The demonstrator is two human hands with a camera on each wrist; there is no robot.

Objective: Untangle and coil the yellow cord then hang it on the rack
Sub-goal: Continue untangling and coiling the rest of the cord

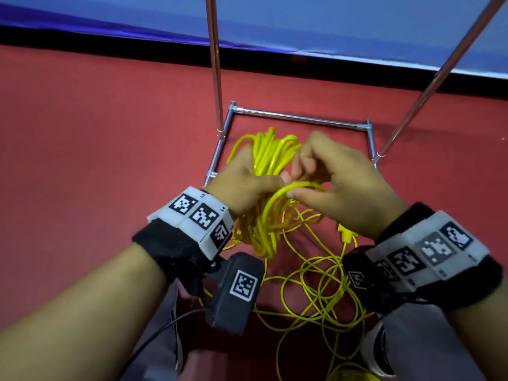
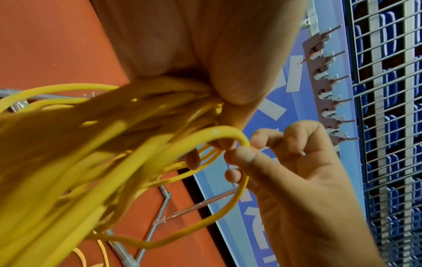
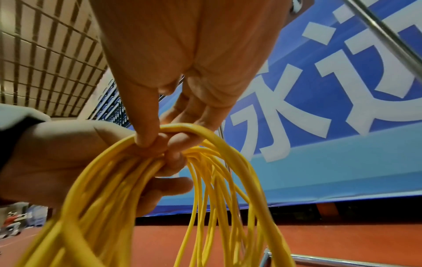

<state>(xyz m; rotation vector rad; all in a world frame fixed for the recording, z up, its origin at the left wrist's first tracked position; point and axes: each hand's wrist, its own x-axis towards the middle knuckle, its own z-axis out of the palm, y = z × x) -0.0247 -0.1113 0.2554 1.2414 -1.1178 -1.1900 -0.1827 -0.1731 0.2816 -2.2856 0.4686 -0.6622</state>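
Two hands share the cord (image 1: 268, 158): left hand (image 1: 242, 185) clenches the coil, right hand (image 1: 338, 182) pinches a fresh loop just beside it, slack trailing toward the floor.

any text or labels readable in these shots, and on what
"永": large white character on the blue banner behind the hands, right wrist view.
The white character beside it is cut off, unreadable.
White strokes on the same banner, left wrist view: fragments, unreadable.
Black-and-white square marker tags on the wristbands: patterns, no words.

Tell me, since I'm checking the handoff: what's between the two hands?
Only a loop of yellow cord, pinched by right hand, beside left hand; head view.
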